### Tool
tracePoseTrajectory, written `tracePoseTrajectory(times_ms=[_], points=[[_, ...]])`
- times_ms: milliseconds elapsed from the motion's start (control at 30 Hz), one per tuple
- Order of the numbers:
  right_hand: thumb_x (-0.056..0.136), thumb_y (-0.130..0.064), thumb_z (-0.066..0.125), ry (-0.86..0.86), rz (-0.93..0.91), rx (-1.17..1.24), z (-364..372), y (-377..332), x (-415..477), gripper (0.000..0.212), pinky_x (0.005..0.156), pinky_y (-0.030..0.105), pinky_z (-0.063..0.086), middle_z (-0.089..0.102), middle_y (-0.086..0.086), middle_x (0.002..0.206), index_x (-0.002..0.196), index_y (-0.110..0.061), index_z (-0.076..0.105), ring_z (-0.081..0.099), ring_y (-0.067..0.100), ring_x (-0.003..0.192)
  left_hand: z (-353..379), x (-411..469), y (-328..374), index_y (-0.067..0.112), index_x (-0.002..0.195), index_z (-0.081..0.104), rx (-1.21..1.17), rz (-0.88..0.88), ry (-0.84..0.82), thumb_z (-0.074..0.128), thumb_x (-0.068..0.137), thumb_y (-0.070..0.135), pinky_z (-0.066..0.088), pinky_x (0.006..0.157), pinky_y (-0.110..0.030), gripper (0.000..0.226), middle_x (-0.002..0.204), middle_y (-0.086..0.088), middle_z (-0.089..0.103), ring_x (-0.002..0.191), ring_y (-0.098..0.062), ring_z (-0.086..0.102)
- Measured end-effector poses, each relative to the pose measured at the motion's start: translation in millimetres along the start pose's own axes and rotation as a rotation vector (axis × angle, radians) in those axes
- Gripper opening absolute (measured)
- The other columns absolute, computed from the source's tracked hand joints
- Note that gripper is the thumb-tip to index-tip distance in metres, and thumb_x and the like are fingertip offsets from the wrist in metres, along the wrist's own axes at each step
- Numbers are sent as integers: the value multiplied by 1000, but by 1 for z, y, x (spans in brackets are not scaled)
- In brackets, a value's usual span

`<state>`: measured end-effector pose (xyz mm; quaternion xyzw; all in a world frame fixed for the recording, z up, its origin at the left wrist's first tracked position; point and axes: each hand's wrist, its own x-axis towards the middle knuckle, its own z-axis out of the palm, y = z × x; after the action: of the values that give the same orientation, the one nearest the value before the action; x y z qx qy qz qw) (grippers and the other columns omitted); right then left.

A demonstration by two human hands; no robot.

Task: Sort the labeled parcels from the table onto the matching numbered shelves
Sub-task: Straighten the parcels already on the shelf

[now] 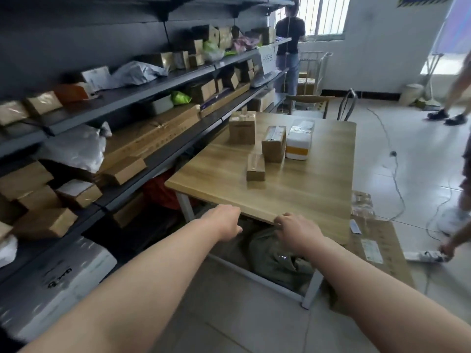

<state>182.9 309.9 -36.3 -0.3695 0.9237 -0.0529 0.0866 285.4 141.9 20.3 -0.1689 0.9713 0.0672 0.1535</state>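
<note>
Light wooden desk beside dark metal shelves, on a tiled floor. Mid-desk stands a squarish brown cardboard box; a small brown box, taped brown box and white foam box lie lengthwise, pointing away. The left hand has fingers loosely curled, empty; the right hand curls fingers at the desk edge, grip unclear.

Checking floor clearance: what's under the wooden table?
An olive-green bag lies on the floor between the white table legs, with something red farther back by the shelves. The tabletop covers the rest of that space.
</note>
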Motion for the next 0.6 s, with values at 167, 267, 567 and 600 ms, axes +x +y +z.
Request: tracePoseTrajectory(times_ms=[167, 267, 567, 600], points=[[96, -35, 46, 11, 91, 19, -11, 31, 34, 41, 88, 38, 45, 51, 1, 135, 136, -26, 49, 52, 26, 118, -18, 58, 18, 14, 140, 43, -14, 103, -6, 54, 97, 34, 39, 105, -44, 48, 142, -7, 46, 129, -28, 44], [97, -36, 44, 22, 142, 7, -18, 44, 67, 42, 91, 39, 43, 50, 2, 136, 137, -26, 48, 50, 25, 121, -31, 100, 20, 11, 144, 38, 22, 152, -7, 55, 97, 32, 34, 110, -42, 55, 147, -10, 41, 135, -28, 38], [97, -37, 44, 13, 331, 96, -31, 76, 186, 43, 97, 40, 42, 48, 0, 139, 139, -27, 46, 48, 24, 123, -72, 254, -2, 13, 138, 45, -3, 229, -5, 55, 95, 35, 38, 104, -35, 49, 143, -7, 46, 131, -26, 43], [97, -38, 44, 19, 356, 100, -33, 81, 196, 43, 98, 40, 41, 48, -1, 139, 138, -27, 46, 48, 24, 124, -77, 270, -3, 13, 137, 46, -7, 236, -3, 56, 95, 34, 39, 103, -33, 48, 143, -7, 46, 130, -26, 44]])
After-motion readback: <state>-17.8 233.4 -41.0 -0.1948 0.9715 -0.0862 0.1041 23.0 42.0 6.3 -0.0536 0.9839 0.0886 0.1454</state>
